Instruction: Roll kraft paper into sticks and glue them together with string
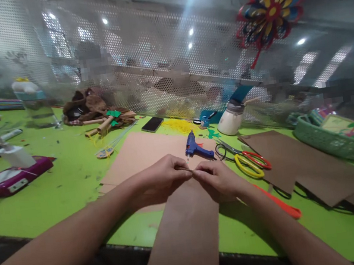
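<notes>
Both hands meet at the far end of a brown paper strip. The left grip pinches its edge between thumb and fingers, and the right grip pinches the same edge just beside it, the thumbs almost touching. From this joined grip the strip runs back toward the wearer, over the near edge of the green bench.

Under and beyond the grip lie tan sheets. A blue glue gun rests on them just past the fingers, its handle pointing right. Right of the grip are scissors with one yellow and one red handle; an orange strip-like piece shows beyond the right forearm. Farther right, brown sheets lie in front of a green basket.

Beyond the grip and slightly left lies a dark phone, with yellow strands next to it. A white jar stands beyond the grip to the right. Well left of the grip sits a purple power strip with a white plug on it.
</notes>
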`<state>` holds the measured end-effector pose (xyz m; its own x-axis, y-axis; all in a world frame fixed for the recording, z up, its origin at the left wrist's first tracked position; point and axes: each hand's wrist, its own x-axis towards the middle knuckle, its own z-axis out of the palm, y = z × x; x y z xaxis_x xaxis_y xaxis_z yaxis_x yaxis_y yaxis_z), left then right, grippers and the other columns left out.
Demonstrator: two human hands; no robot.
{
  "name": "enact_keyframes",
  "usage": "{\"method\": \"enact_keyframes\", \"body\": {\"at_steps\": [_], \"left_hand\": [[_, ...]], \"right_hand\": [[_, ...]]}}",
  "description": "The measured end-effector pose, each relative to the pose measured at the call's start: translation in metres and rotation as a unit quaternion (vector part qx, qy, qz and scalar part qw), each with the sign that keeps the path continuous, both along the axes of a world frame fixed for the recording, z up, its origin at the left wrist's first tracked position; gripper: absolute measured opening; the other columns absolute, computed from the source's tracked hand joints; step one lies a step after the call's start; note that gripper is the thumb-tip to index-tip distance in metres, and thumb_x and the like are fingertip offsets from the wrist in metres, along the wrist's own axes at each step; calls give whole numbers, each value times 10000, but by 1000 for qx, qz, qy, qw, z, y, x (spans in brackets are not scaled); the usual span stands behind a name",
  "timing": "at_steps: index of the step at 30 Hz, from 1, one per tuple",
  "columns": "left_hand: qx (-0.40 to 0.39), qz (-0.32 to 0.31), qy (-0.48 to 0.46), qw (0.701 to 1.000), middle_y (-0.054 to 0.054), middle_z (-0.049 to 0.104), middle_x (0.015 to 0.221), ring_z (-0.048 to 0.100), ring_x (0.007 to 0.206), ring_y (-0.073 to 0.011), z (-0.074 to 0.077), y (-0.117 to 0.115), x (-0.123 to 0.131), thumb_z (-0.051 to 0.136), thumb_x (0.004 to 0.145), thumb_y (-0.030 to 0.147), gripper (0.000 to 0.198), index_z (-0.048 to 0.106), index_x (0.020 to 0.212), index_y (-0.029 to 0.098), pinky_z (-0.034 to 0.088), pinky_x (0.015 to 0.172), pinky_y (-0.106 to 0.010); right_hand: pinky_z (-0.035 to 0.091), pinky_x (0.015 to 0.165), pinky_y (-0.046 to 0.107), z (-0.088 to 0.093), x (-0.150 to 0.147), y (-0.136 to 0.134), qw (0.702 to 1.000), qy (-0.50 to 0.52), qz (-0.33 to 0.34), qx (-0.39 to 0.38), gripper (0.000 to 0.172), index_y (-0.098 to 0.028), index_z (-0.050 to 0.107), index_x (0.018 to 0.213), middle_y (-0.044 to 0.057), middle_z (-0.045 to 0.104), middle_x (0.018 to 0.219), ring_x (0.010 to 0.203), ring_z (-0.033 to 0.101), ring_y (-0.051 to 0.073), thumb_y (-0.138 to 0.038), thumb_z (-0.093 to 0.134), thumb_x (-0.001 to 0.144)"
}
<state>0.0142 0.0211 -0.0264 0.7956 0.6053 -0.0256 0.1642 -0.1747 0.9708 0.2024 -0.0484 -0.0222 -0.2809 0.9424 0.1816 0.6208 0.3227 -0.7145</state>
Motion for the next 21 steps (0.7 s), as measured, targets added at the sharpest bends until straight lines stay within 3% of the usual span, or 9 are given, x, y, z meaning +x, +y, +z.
{"method": "enact_keyframes", "body": {"at_steps": [3, 9, 16, 21], "left_hand": [[-119, 41, -78, 989, 44, 490, 558, 424, 498, -86, -3, -1, -5, 651, 731, 335, 204, 586, 719, 142, 318, 517, -224], [-197, 46, -127, 971, 40, 482, 549, 410, 500, -82, -1, -2, -9, 659, 739, 274, 150, 586, 715, 145, 293, 514, -226], [-198, 46, -126, 971, 27, 472, 550, 376, 497, -71, -11, -5, -6, 621, 763, 218, 127, 607, 682, 120, 275, 518, -237], [-203, 54, -105, 972, -14, 559, 636, 465, 565, -101, -6, -7, -3, 640, 743, 247, 129, 634, 756, 119, 336, 570, -252]], "right_hand": [[399, 648, 251, -3, 5, 1, 998, 44, -36, 14, 177, -160, 667, 842, 17, 631, 768, 706, 537, 151, -284, 540, 832], [424, 619, 253, -12, 11, 2, 984, 143, -105, -6, 179, -154, 685, 834, 21, 630, 733, 677, 541, 154, -288, 568, 812], [431, 597, 271, -23, 14, 1, 966, 227, -92, -77, 179, -169, 691, 861, 22, 636, 751, 643, 553, 151, -308, 602, 794], [444, 617, 292, -24, 13, 1, 930, 331, -74, -142, 223, -157, 695, 924, 44, 656, 805, 671, 581, 160, -282, 668, 741]]}}
